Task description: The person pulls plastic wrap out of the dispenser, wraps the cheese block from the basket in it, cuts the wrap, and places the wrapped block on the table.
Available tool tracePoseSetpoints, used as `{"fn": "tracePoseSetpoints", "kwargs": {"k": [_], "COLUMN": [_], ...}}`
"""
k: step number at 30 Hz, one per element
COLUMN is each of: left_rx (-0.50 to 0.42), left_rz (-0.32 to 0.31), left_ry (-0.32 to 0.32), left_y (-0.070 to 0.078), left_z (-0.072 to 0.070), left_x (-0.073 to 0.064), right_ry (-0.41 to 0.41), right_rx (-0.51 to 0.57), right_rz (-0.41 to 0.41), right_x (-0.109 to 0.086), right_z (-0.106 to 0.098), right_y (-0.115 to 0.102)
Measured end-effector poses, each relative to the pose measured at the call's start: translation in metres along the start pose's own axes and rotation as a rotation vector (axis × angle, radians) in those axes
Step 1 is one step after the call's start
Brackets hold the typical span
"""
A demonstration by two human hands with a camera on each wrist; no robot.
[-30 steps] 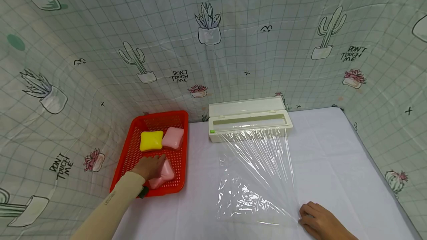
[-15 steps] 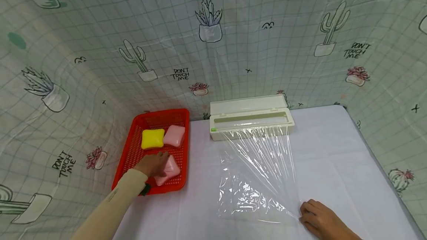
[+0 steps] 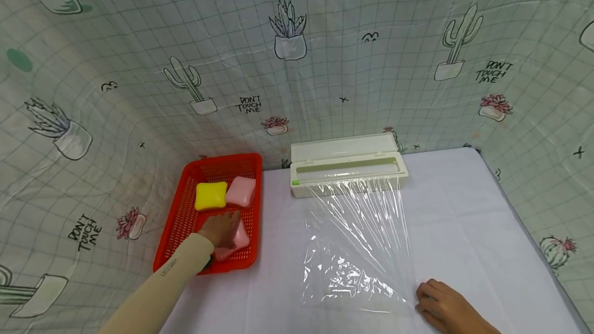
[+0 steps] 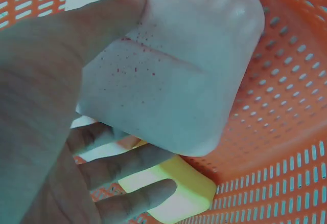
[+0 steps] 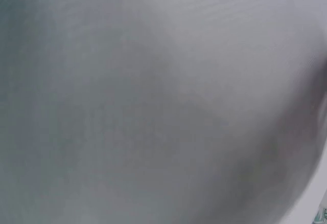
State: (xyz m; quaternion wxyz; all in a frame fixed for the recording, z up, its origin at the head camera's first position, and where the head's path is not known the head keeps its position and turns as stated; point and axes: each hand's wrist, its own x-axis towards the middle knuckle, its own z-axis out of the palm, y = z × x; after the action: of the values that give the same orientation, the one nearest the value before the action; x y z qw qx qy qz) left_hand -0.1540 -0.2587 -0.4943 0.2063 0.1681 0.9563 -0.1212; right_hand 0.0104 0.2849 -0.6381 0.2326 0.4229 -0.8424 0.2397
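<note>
Across the white table (image 3: 464,220) stretches glossy clear film (image 3: 356,251), creased toward one corner, near a red basket (image 3: 177,223) holding a smooth, round-cornered pink block (image 4: 168,75) flecked with tiny red specks, the left hand (image 3: 220,228) clamped on it, the right hand (image 3: 441,303) pinching the film's corner.

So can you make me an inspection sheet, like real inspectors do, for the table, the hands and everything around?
Surface: white cloth, with faint creases.
Job's things: pink block in the left hand; clear film pulled out from the white box, whose lid is open.
Also there: red basket with a yellow block and a second pink block side by side.
Clutter: nothing seen.
Left hand: holds its block, thumb on one face.
Right hand: pinches a near corner of the film.
Cables: nothing seen.
Surroundings: grid-patterned sheet printed with cacti and "DON'T TOUCH ME".
</note>
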Motion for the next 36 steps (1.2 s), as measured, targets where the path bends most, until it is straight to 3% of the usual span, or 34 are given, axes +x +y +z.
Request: {"fn": "tracePoseSetpoints", "kwargs": {"k": [4, 7, 13, 19, 36], "left_rx": [-0.008, 0.030, 0.143, 0.225, 0.189], "left_rz": [0.009, 0.033, 0.075, 0.054, 0.041], "left_ry": [0.012, 0.056, 0.199, 0.371, 0.609], "left_y": [-0.002, -0.005, -0.009, -0.007, 0.006], "left_z": [0.000, 0.000, -0.002, -0.005, -0.034], "left_x": [-0.002, -0.005, -0.015, -0.025, -0.054], "right_ry": [0.020, 0.014, -0.007, -0.018, -0.017], "right_rx": [-0.002, -0.009, -0.019, -0.006, -0.001], "right_rz": [-0.004, -0.005, -0.002, 0.012, 0.034], "right_x": [0.000, 0.000, -0.002, -0.002, -0.003], "right_z": [0.000, 0.000, 0.000, -0.002, 0.001], "right_y": [-0.001, -0.001, 0.000, 0.000, -0.002]}}
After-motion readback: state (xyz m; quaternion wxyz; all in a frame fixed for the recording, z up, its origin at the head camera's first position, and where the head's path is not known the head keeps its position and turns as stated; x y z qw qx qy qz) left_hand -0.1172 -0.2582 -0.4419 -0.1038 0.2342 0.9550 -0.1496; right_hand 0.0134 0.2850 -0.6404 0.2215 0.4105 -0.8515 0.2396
